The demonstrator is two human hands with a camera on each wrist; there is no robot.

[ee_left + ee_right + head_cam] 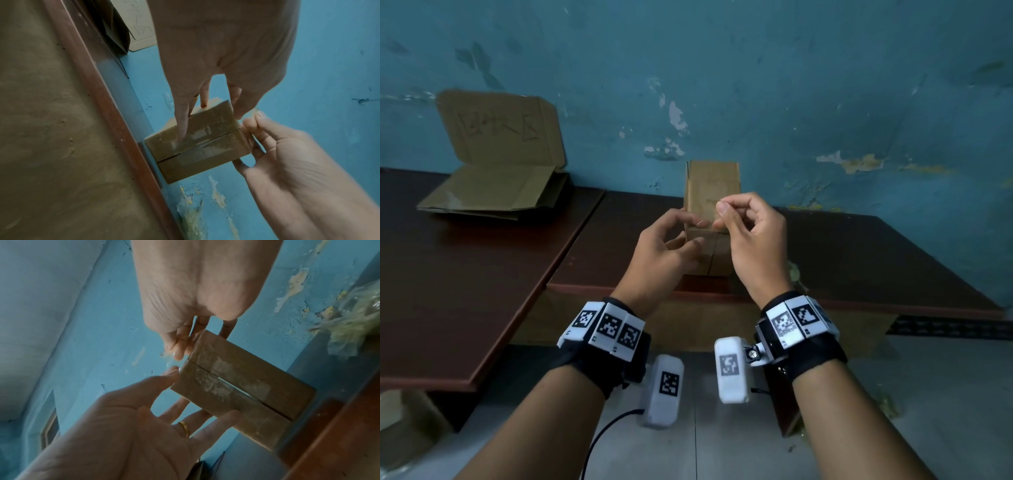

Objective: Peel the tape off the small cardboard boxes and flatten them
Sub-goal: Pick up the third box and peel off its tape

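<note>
While near two tables (465, 274) (876, 253), one box (710, 192): left grip (661, 253) around it, right grip (750, 246) on its tape (167, 359).

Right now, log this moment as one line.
step: peeling | left hand: grips small cardboard box | right hand: pinches clear tape at box edge | box: not yet flattened | flattened cardboard: rear left

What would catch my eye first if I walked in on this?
Two bare hands at the centre: the left hand holds a small cardboard box while the right hand pinches clear tape at its edge. Checkered marker bands wrap both wrists, and flattened cardboard lies far left on the table.
</note>
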